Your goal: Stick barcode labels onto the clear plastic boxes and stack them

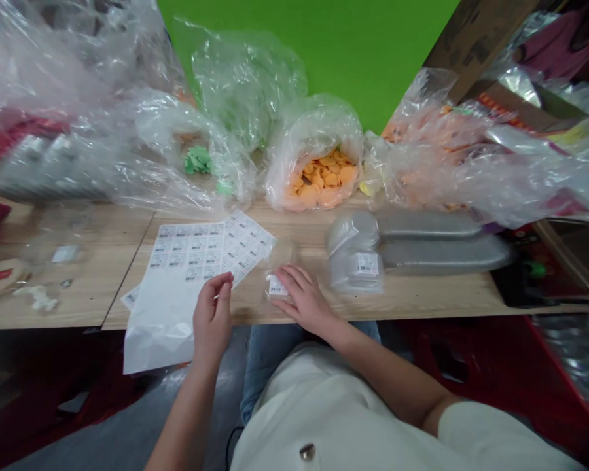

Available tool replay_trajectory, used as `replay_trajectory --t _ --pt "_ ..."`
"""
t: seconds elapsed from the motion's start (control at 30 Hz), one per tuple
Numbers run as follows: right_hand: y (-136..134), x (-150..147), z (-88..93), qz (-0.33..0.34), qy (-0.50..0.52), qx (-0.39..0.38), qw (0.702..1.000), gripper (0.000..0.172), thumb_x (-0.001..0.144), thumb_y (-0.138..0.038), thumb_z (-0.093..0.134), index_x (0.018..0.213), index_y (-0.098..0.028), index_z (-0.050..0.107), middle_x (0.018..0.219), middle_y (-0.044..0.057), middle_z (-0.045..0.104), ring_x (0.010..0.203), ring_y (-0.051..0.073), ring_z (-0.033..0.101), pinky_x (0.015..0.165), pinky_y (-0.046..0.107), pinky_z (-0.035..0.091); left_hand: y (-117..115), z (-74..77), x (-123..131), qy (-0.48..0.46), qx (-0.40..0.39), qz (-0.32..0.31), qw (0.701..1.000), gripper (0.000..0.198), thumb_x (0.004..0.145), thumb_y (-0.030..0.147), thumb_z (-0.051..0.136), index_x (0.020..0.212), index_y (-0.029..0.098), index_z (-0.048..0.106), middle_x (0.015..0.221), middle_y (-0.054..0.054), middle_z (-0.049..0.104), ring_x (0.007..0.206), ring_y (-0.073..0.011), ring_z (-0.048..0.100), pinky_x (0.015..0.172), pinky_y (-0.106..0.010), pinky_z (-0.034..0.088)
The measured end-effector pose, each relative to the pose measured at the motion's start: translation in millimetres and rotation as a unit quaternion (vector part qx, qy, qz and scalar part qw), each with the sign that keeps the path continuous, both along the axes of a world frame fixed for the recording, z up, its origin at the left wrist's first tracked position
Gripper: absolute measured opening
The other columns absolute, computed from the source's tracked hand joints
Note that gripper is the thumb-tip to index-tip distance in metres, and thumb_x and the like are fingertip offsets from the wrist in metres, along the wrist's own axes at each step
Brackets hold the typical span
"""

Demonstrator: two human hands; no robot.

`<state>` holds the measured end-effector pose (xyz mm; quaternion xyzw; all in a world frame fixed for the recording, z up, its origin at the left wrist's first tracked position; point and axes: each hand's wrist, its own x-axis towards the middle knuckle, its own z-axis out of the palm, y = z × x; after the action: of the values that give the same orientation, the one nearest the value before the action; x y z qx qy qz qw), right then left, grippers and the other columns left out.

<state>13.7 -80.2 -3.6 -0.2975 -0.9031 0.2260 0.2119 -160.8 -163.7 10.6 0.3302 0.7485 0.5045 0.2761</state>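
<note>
The label sheet [203, 252] lies on the table [78, 288], left of the small pouch [279, 275], bags [319, 157] behind.

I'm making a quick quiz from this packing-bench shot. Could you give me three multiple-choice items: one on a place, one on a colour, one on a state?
1. Where does the right hand rest?
A. on a small labelled clear bag
B. inside the open bag of discs
C. on the grey packs

2. What colour are the discs in the open bag in the middle?
A. blue
B. orange
C. black

3. How does the label sheet lie?
A. rolled up
B. standing upright
C. flat on the wooden table

Answers: 1 A, the palm lies on the small bag near the table edge. 2 B, orange discs fill the bag's mouth. 3 C, its rows of stickers face up beside the left hand.
</note>
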Motion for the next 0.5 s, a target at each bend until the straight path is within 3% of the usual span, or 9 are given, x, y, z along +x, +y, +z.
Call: replay_trajectory --t 0.07,0.13,0.2,0.23,0.3,0.4,0.43,0.47,0.5 --pt "0.7 -1.6 9.9 0.007 0.048 -0.012 0.999 0.058 0.083 -0.044 0.053 0.131 -0.016 0.039 0.129 0.012 0.049 0.122 0.022 0.039 0.103 0.041 0.033 -2.5 12.3 -2.1 -0.157 -0.032 -0.054 0.986 0.036 0.081 0.041 0.053 0.11 0.021 0.057 0.108 -0.007 0.061 0.099 -0.0192 0.057 0.09 -0.035 0.042" --pt "0.1 -1.3 22.6 0.025 0.083 -0.015 0.996 0.061 0.081 -0.046 0.056 0.131 -0.017 0.038 0.126 0.011 0.052 0.119 0.021 0.043 0.102 0.04 0.034 -2.2 23.1 2.7 -0.33 -0.05 -0.124 0.934 0.038 0.077 0.038 0.06 0.112 0.022 0.057 0.098 -0.004 0.063 0.084 -0.0146 0.061 0.083 -0.03 0.046" --pt "-1.1 3.4 38.2 0.039 0.097 -0.003 0.994 0.064 0.079 -0.047 0.057 0.132 -0.017 0.037 0.123 0.011 0.053 0.116 0.021 0.045 0.1 0.039 0.037 1.1 32.9 13.5 -0.424 -0.041 -0.15 0.892 0.036 0.073 0.032 0.066 0.106 0.022 0.059 0.082 0.0 0.063 0.07 -0.0096 0.06 0.075 -0.025 0.048" --pt "-1.5 8.1 47.0 0.044 0.097 0.01 0.994 0.065 0.08 -0.047 0.057 0.133 -0.017 0.036 0.123 0.011 0.054 0.116 0.021 0.046 0.1 0.038 0.037 3.7 37.7 19.8 -0.433 -0.032 -0.155 0.887 0.033 0.071 0.031 0.069 0.102 0.022 0.06 0.074 0.002 0.06 0.065 -0.0082 0.058 0.071 -0.023 0.048" --pt "-0.5 23.0 66.1 0.05 0.084 0.051 0.994 0.066 0.08 -0.047 0.057 0.135 -0.016 0.034 0.123 0.011 0.053 0.116 0.022 0.045 0.099 0.039 0.038 10.2 47.1 29.7 -0.39 -0.02 -0.184 0.902 0.028 0.07 0.031 0.068 0.095 0.022 0.061 0.068 0.003 0.057 0.064 -0.0087 0.057 0.069 -0.022 0.047" --pt "8.9 57.4 93.0 0.021 0.057 0.108 0.992 0.066 0.08 -0.043 0.058 0.136 -0.018 0.034 0.124 0.011 0.052 0.117 0.023 0.045 0.101 0.041 0.037 19.3 54.6 18.5 -0.196 -0.025 -0.24 0.95 0.03 0.076 0.038 0.06 0.1 0.022 0.06 0.088 -0.003 0.062 0.083 -0.0161 0.059 0.079 -0.029 0.047" --pt "14.4 70.7 99.7 -0.002 0.046 0.118 0.992 0.065 0.08 -0.042 0.059 0.135 -0.019 0.034 0.125 0.011 0.052 0.117 0.024 0.046 0.101 0.041 0.037 21.0 53.1 3.8 -0.108 -0.031 -0.23 0.967 0.032 0.077 0.041 0.056 0.103 0.021 0.059 0.098 -0.005 0.062 0.092 -0.0196 0.058 0.084 -0.033 0.046" --pt "20.7 84.1 104.4 -0.027 0.029 0.121 0.992 0.063 0.08 -0.04 0.059 0.135 -0.02 0.035 0.126 0.011 0.052 0.118 0.024 0.045 0.101 0.042 0.037 21.7 48.8 -16.5 -0.015 -0.036 -0.175 0.984 0.033 0.077 0.044 0.054 0.1 0.021 0.059 0.103 -0.007 0.06 0.096 -0.0229 0.057 0.085 -0.038 0.045" --pt "27.4 96.9 107.0 -0.048 0.007 0.12 0.992 0.061 0.08 -0.038 0.059 0.134 -0.02 0.036 0.126 0.011 0.051 0.118 0.024 0.045 0.101 0.042 0.037 21.4 41.7 -41.3 0.079 -0.059 -0.073 0.992 0.034 0.075 0.046 0.053 0.096 0.02 0.059 0.098 -0.007 0.061 0.094 -0.026 0.057 0.084 -0.042 0.046"
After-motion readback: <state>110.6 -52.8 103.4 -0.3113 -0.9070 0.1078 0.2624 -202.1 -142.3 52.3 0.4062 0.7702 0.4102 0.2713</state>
